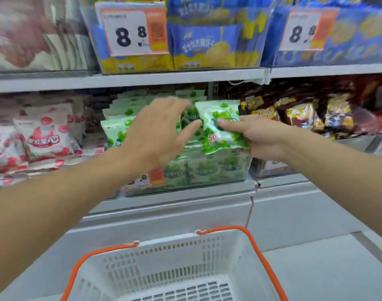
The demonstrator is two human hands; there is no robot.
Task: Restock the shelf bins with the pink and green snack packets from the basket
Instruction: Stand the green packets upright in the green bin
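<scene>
Right hand [254, 135] pinches a green packet [221, 127] over the green bin [207, 170], dead center. Left hand [157, 131], fingers spread and loose, hovers at its 9 o'clock. White basket [175, 268] sits at 6 o'clock, pink packets [44, 137] at 9.

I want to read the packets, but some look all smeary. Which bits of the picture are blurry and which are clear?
In the head view, the top-left shelf packets are smeared by blur; the price tag and the green packet held by the right hand are fairly sharp; the left hand is slightly soft; the shelf edges bow from the wide lens.
</scene>
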